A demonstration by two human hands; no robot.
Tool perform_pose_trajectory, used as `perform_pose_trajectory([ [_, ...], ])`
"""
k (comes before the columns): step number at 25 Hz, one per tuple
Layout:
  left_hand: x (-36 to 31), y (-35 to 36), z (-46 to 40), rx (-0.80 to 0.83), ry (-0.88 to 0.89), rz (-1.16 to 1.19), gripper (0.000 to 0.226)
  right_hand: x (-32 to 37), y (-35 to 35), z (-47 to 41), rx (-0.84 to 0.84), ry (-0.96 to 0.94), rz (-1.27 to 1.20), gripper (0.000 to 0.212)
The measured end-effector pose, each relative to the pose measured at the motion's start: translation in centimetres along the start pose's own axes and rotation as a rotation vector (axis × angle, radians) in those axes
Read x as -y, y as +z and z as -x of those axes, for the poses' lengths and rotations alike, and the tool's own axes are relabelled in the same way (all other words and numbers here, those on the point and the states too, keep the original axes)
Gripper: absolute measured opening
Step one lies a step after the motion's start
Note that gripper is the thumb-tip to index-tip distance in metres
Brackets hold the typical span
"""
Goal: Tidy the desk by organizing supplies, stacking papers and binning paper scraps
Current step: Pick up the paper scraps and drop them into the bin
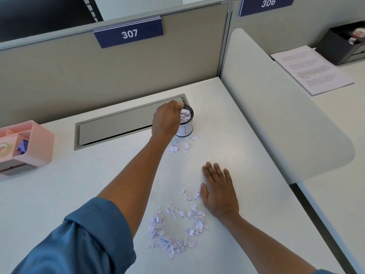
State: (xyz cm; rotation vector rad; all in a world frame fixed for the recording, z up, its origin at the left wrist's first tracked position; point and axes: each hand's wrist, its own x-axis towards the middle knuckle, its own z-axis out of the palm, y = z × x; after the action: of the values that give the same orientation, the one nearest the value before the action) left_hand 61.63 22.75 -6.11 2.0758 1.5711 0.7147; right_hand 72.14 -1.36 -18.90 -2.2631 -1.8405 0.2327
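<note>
Pink organizer (29, 143) cut off left

My left hand (165, 121) hangs over the small mesh cup (186, 123), fingers curled above the paper scraps filling it. A few scraps (178, 146) lie just in front of the cup. Nearer me, a bigger scatter of scraps (175, 226) lies beside my right hand (218, 191), flat on the desk (79, 184).

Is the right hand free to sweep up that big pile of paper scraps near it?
Probably yes. The right hand lies flat on the desk, holding nothing, right beside the pile of scraps, with nothing between them.
</note>
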Motion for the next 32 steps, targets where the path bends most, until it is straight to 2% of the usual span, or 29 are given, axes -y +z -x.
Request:
perform_pose_trajectory([
  [6, 1.4, -0.7, 0.4, -0.089, -0.065, 0.112, 0.024, 0.0, 0.1, -0.1, 0.002, 0.004, -0.006, 0.057],
  [11, 3.0, -0.7, 4.0, -0.080, -0.126, -0.003, 0.029, -0.2, 0.2, 0.0, 0.006, 0.000, 0.006, 0.058],
  [14, 3.4, -0.3, 6.4, -0.024, -0.079, -0.070, 0.034, -0.1, 0.1, 0.0, 0.006, -0.002, 0.017, 0.058],
  [20, 0.5, 0.9, 4.6, 0.190, 0.199, -0.269, 0.046, 0.0, 0.1, 0.0, 0.006, -0.003, 0.007, 0.058],
  [26, 0.3, 2.3, 2.6, 0.366, 0.188, -0.508, 0.060, 0.0, 0.3, -0.1, -0.010, 0.000, -0.006, 0.057],
  [29, -0.2, 2.2, 2.1, 0.388, 0.139, -0.493, 0.056, -0.1, 0.4, 0.0, -0.019, 0.002, -0.006, 0.057],
  [32, -0.5, 1.7, 2.6, 0.345, 0.153, -0.421, 0.050, -0.1, 0.4, -0.1, -0.017, 0.006, -0.004, 0.057],
])
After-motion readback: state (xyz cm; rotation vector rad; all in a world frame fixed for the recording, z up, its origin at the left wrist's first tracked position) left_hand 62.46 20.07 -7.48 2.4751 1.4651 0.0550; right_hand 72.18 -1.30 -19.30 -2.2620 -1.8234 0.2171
